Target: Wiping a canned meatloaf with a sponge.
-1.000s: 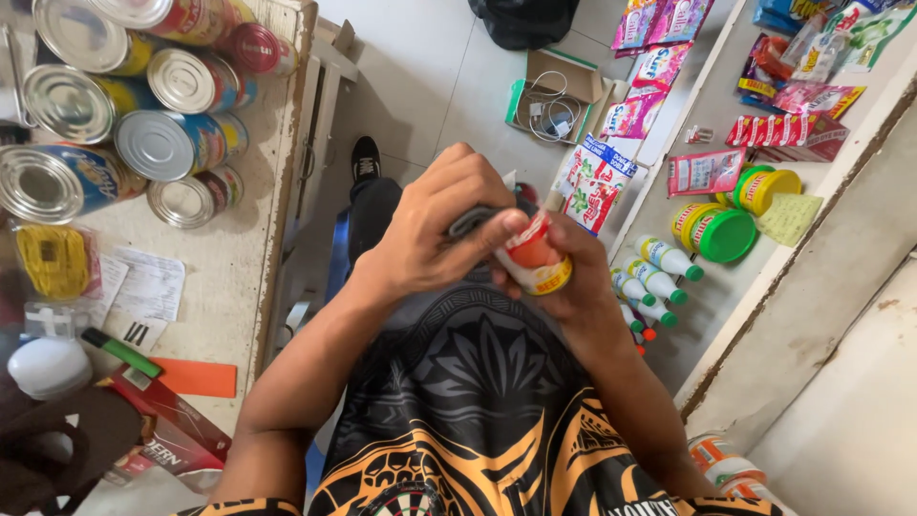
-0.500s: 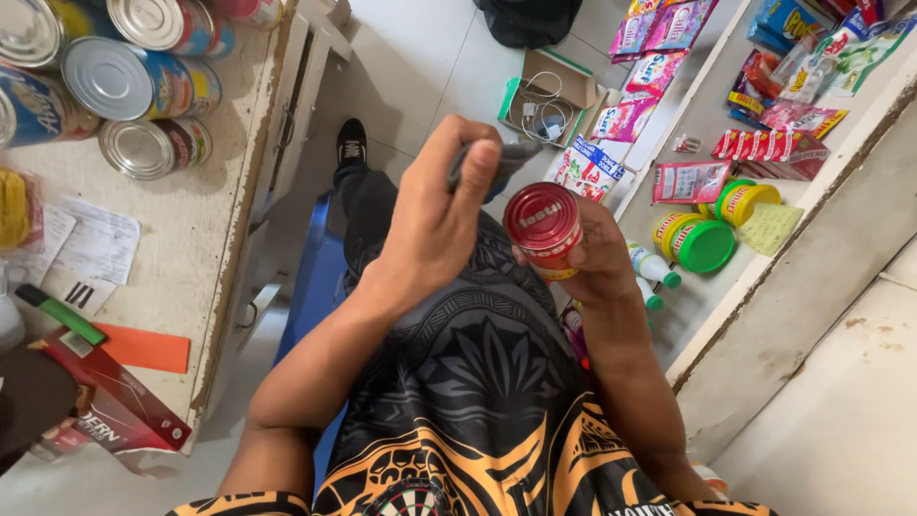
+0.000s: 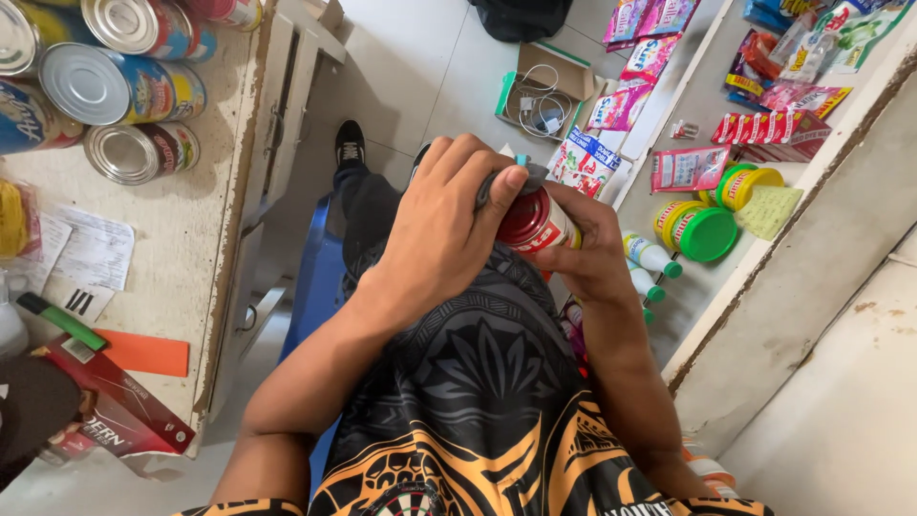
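A worn table [image 3: 162, 239] edges the left and a shelf [image 3: 764, 248] the right (tiled floor [image 3: 420, 67] open between). Over the lap, the right hand [image 3: 592, 253] clasps a red can [image 3: 535, 220]; left hand [image 3: 444, 225] fingers press a dark marker [image 3: 492, 182] against it.

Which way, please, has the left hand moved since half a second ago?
Yes. The left hand has shifted right, towards the green-lidded jar, and its fingers now lie over the rim of the red can.

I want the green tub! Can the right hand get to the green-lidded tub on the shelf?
Probably yes, but not right away. The right hand is wrapped around a small red can. The green-lidded tub sits close beside it on the shelf, with nothing between.
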